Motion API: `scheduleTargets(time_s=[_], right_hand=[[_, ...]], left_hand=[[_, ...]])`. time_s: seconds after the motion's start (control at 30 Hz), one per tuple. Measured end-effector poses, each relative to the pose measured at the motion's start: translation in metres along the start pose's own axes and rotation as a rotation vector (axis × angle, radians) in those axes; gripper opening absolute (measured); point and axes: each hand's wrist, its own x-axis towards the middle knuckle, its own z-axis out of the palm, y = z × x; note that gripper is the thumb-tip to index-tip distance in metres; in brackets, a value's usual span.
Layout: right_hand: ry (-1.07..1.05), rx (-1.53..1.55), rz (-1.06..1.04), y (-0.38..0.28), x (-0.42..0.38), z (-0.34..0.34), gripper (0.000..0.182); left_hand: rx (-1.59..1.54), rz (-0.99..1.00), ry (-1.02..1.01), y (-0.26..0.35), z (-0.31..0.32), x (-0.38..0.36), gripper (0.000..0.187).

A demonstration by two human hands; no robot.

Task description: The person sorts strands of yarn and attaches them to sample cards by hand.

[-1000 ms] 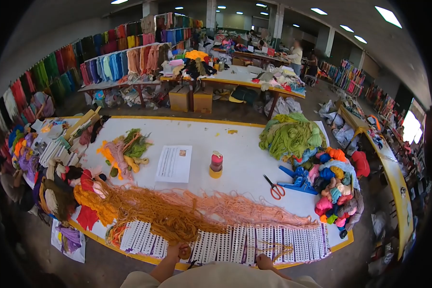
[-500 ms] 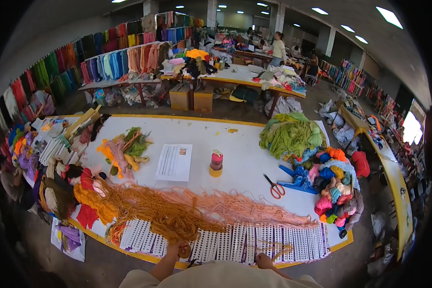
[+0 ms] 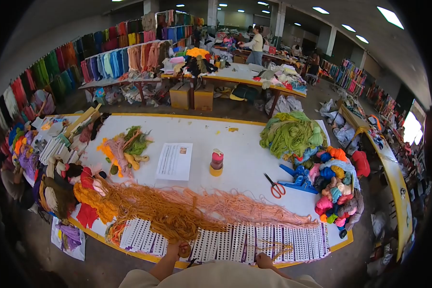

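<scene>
At the frame's bottom centre, the left hand [image 3: 179, 248] has its fingers curled around a small brown yarn bundle [image 3: 186, 252], just below the brown yarn pile [image 3: 170, 216] on the white desk [image 3: 230, 149]. The right hand [image 3: 264, 260] lies near thin tan strands [image 3: 287, 248]; whether its fingers grip them, I cannot tell.

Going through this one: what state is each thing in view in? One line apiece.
Perforated cards: laid side by side
Brown yarn: loose, tangled, partly over the cards
Pink yarn: loose, spread lengthwise
Green yarn: heaped
Scissors: lying flat
Printed sheet: flat, print up
Pink spool: upright
Left hand: appears closed on brown yarn
Right hand: curled, grip unclear
</scene>
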Motion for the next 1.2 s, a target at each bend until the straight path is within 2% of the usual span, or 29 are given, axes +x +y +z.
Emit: scheduleTargets(time_s=[0.53, 0.93, 1.2], right_hand=[[0.032, -0.014, 0.014, -0.005, -0.003, 0.0, 0.032], [0.03, -0.014, 0.016, -0.003, -0.001, 0.002, 0.032], [0.051, -0.036, 0.03, -0.004, -0.002, 0.002, 0.032]], left_hand=[[-0.004, 0.023, 0.007, 0.0, 0.0, 0.0, 0.014], [0.028, 0.011, 0.004, 0.002, 0.003, -0.005, 0.019], [0.016, 0.021, 0.016, 0.004, 0.006, -0.008, 0.015]])
